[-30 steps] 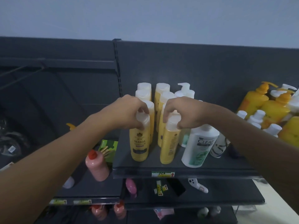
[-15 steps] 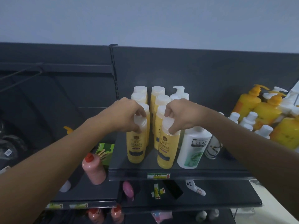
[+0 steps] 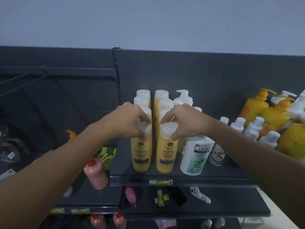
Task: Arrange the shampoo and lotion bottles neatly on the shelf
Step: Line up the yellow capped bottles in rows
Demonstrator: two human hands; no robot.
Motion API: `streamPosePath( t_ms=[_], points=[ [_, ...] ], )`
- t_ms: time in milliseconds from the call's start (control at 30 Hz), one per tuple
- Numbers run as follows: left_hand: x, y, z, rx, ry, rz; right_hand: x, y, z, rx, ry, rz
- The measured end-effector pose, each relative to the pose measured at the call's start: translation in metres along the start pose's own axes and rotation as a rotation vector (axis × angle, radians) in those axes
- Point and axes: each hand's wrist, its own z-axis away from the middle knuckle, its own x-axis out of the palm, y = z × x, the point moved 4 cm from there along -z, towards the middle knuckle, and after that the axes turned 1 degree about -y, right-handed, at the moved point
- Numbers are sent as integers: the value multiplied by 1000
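Step in hand, as I read it: squaring up the two front yellow bottles at the head of their rows on the shelf [image 3: 214, 176]. My left hand [image 3: 130, 121] has its fingertips pinched on the white cap of the left yellow bottle [image 3: 141, 152]; my right hand [image 3: 186, 120] pinches the cap of the right yellow bottle [image 3: 167, 154], thumb on the near right side of the cap, fingers over the far side. Both bottles stand upright near the front edge, labels facing me, narrow gap between them, each with a row of matching white-capped bottles behind. Fingers sit on top of and around the caps only; bodies are untouched below. White Clear bottle [image 3: 196, 154] stands just beside the right yellow one, under my right wrist, so not much room to drift rightward. Next move, my guess: small twists or nudges via the caps to get both labels square and fronts level, then let go without tipping. Tall, narrow bottles held at the top — likely to rock if pushed sideways. Orange pump bottles [image 3: 270, 116] far right look unsorted.
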Motion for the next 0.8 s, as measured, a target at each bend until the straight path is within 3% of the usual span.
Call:
streamPosePath(
  t_ms=[600,700,800],
  points=[
    [-5,-4,-3,45,-81,33,-16,5,-10,-18,-16,-77],
    [-25,-3,-16,63,51,46,-34,12,-20,-3,118,-71],
    [-35,-7,-37,66,117,-18,-35,21,-36,12,116,12]
  ],
)
